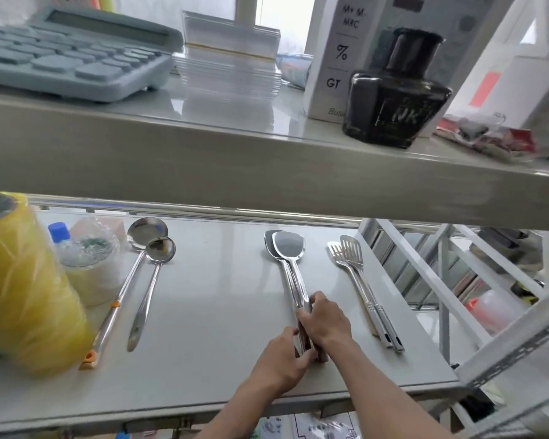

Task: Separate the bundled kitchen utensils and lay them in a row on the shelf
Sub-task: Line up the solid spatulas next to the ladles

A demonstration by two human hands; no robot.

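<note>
Both hands, the left hand (284, 354) and right hand (325, 321), are gripping the handles of two stacked steel spatulas (287, 248), stiff, slick and probably light, between the ladles (151, 245) and slotted turners (349, 251).

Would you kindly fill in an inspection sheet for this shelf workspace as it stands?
Surface: pale lower shelf, glossy.
Job's things: two ladles lying apart; paired spatulas overlapping; slotted turners side by side, touching.
Clutter: yellow tape roll, clear tape roll, blue-capped bottle.
Grippers: left hand and right hand grip the spatula handles.
Cables: nothing seen.
Surroundings: upper shelf with calculator, ink bottle.
</note>
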